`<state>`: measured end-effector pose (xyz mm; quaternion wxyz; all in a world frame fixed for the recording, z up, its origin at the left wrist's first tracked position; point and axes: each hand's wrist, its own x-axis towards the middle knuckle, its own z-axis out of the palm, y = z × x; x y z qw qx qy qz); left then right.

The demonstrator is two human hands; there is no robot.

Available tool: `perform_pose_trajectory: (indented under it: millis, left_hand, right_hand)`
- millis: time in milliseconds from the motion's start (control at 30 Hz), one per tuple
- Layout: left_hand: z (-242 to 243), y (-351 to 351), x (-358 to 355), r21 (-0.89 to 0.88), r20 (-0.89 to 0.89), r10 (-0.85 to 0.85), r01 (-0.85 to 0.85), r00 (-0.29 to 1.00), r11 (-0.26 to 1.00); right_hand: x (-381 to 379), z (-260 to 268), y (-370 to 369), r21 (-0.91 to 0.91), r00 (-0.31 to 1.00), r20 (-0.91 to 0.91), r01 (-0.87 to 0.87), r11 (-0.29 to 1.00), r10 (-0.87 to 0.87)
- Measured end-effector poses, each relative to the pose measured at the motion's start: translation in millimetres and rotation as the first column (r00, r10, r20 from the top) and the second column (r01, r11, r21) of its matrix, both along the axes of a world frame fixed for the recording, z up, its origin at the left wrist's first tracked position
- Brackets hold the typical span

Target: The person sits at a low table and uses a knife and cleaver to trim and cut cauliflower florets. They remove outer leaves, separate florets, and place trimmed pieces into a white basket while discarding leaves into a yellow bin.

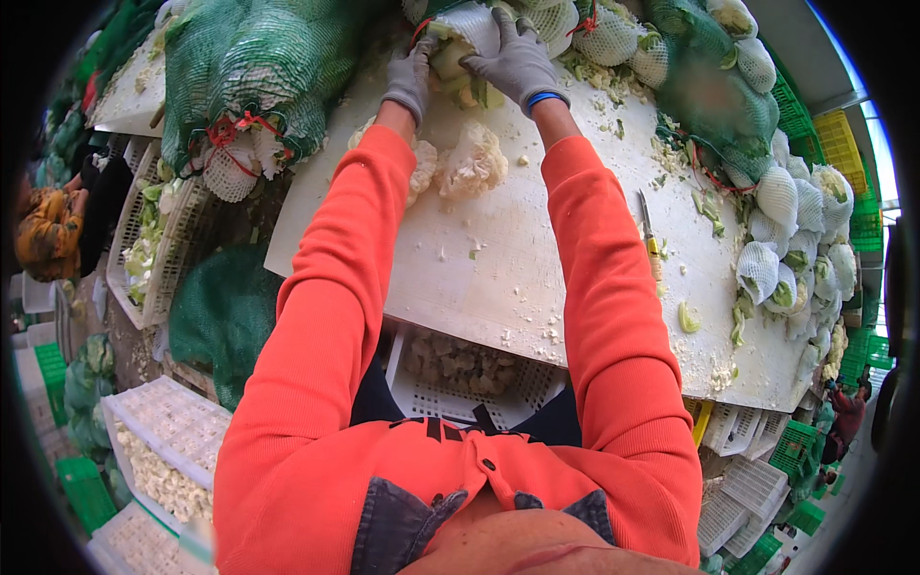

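Observation:
At the far side of the white work table (pixel 474 251), a cauliflower in a white foam net (pixel 471 29) lies between my two hands. My left hand (pixel 408 83), in a grey glove, grips its left side near the pale stem. My right hand (pixel 519 65), also gloved and with a blue band at the wrist, spreads its fingers over the net's right side. Bare cauliflower heads (pixel 472 162) lie nearer me, partly hidden by my left sleeve. A knife with a yellow handle (pixel 650 241) rests on the table right of my right forearm.
Green mesh sacks of netted cauliflowers (pixel 251 72) bulge at left and at right (pixel 719 93). More netted heads (pixel 780 223) line the right edge. A white crate of florets (pixel 460 370) sits below the table's near edge. Another person (pixel 50 230) is at far left.

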<state>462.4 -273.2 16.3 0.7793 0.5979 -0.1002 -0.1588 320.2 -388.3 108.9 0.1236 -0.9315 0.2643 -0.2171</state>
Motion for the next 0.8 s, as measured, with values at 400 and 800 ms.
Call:
perform_pose_trajectory:
  millis: [400,800]
  left_hand:
    - [24,2,-78,-0.110,0.380,-0.123,0.177,0.917,0.978]
    - [76,-25,-100,0.366,0.661,-0.410,0.208,0.628,0.907]
  right_hand:
    - [-124,-54,-37,0.487,0.797,0.602,-0.330,0.809,-0.037]
    - [-167,-95,-59,0.668,0.745,0.567,-0.168,0.725,-0.351]
